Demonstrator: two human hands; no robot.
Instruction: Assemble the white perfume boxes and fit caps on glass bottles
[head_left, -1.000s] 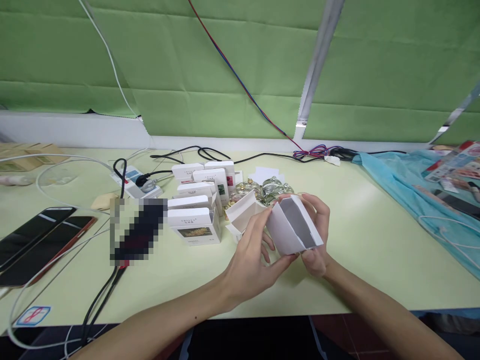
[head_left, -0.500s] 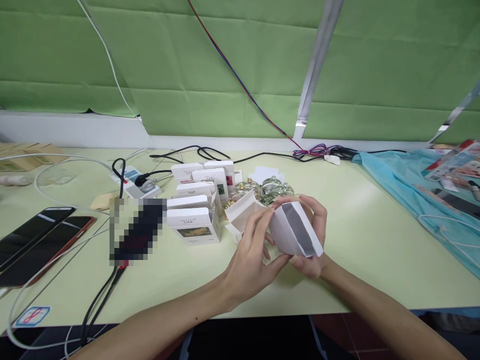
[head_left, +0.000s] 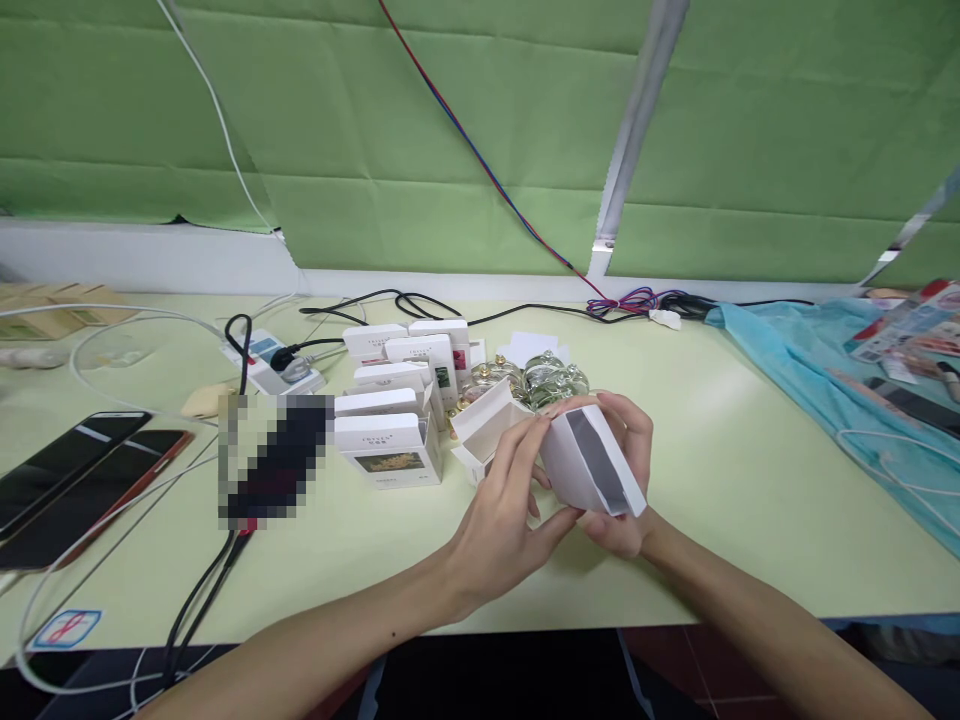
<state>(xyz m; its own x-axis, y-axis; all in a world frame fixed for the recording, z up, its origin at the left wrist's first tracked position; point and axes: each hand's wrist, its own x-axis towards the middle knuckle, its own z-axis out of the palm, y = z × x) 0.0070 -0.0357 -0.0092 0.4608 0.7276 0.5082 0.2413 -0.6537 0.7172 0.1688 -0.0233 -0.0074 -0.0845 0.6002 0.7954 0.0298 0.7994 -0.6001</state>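
Note:
A small white carton (head_left: 568,462) is held tilted above the table between both hands, with a dark grey opening or panel on the side facing me. My left hand (head_left: 504,500) grips its left side with thumb and fingers. My right hand (head_left: 630,450) wraps round its right side and underneath. Just behind the hands, another white box (head_left: 489,425) lies with its flap open. Several white printed boxes (head_left: 384,455) stand in rows to the left. Bundles of small bottles or jars with gold and clear caps (head_left: 555,380) lie behind; their exact kind is hard to make out.
Two phones (head_left: 67,470) lie at the left, near a power strip (head_left: 274,370) with a black plug. A pixelated dark object (head_left: 281,465) sits by the boxes. Blue cloth (head_left: 795,370) covers the right side. Cables run along the back edge.

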